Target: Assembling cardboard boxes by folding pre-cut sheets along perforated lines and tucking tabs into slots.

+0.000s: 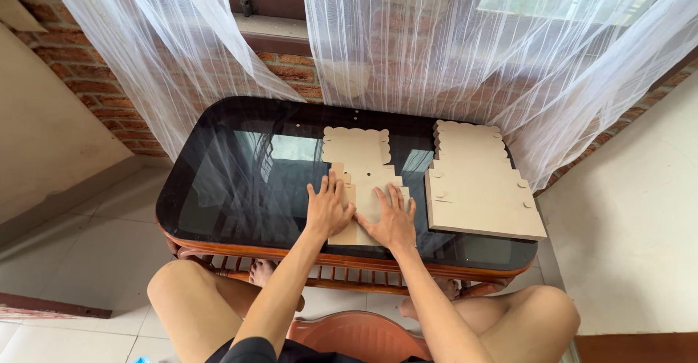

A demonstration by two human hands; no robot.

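Flat box blank (361, 177): matt tan cardboard, smooth face, die-cut scalloped edges. Stack of blanks (476, 188) beside it: same matt cardboard, w/ layered raw edges. Tabletop (240, 181): dark glass, v. glossy, mirrors window and curtain. Table frame (240, 250): reddish wood, varnished sheen. Curtain (407, 43): sheer white cloth, fine streaky weave. Wall (87, 72): rough red brick. Floor (87, 239): pale tiles, smooth, approx. satin. Chair (356, 334): prob. plastic, terracotta, slight sheen.

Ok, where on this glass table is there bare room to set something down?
The left half of the glass table is bare, from its left rim to the flat cardboard piece under the left hand and right hand. The right side is crowded by the cardboard stack; only a narrow strip lies between.
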